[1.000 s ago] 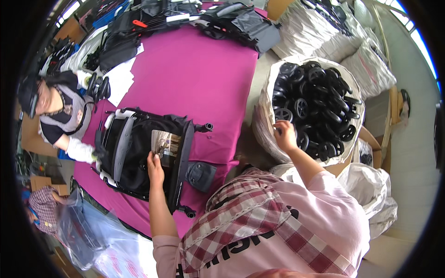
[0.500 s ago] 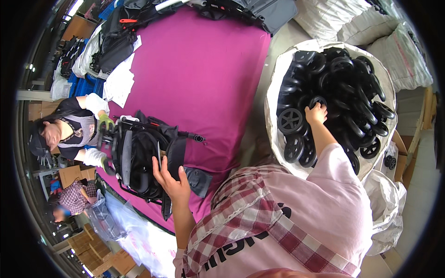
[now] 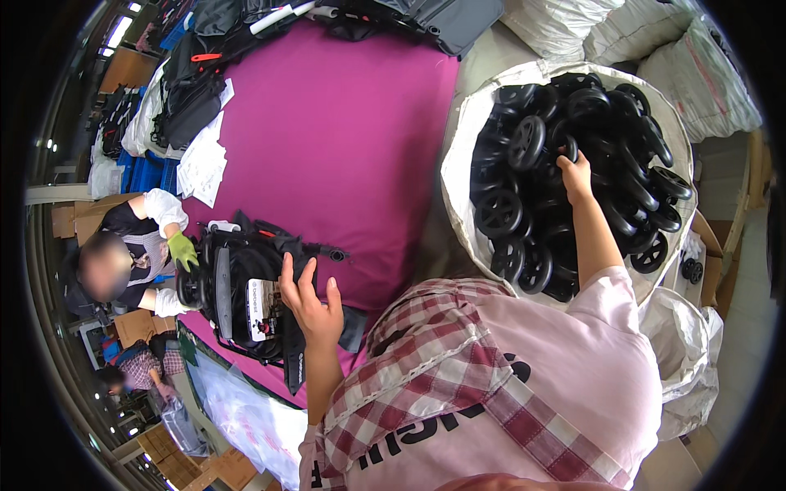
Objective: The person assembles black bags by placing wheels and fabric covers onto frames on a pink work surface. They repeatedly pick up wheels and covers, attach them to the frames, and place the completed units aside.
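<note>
Left hand: it rests on the folded black stroller, near the person, with the fingers spread open and flat; they do not close around anything.
Folded black stroller: it lies on the near left part of the surface, with a white label sheet on its side, just beside the left hand.
Surface: it is covered with a magenta cloth and goes from near to far in the middle of the scene.
Co-worker's hand: it wears a green glove and touches the left end of the stroller; this person sits at the left edge of the surface.
Right hand: it reaches to the right into the white sack, and the fingers are closed on a black wheel near the middle of the pile.
White sack: it stands on the right of the surface, open at the top and full of black wheels.
White papers: they lie on the far left part of the cloth, well apart from both hands.
Black bags: they are piled at the far left edge, and more dark folded goods lie at the far end.
</note>
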Available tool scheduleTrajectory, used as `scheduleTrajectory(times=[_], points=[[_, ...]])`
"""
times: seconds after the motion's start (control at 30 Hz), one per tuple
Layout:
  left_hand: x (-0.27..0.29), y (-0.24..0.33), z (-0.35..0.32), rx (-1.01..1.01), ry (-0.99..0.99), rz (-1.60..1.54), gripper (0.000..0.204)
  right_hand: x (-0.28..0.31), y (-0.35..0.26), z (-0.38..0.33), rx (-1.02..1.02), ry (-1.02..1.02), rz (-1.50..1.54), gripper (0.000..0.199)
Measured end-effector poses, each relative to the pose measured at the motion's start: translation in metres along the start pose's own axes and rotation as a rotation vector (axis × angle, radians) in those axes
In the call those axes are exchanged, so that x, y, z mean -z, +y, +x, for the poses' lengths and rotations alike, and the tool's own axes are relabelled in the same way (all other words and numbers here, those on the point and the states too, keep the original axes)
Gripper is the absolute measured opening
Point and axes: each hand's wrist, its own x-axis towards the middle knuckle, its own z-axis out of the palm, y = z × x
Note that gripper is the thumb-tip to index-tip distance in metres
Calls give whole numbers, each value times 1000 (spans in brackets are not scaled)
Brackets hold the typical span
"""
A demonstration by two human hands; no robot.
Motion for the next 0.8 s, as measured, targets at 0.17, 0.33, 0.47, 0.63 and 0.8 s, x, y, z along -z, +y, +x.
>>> scheduleTrajectory(times=[0.17,0.33,0.47,0.63,0.8], points=[[-8,-4,0,32,-22,-148,39,0,16,-11,-325,-566,390,34],[0,-10,-21,96,-46,-127,40,-76,48,-66,-520,-577,-215,43],[13,-19,-51,222,-31,-134,40,-113,42,-71,-146,-513,-614,61],[19,-30,-95,313,47,-159,38,-116,51,-83,-71,-362,-593,57],[20,-49,-138,341,108,-294,37,-93,70,-92,-136,-322,-379,56]])
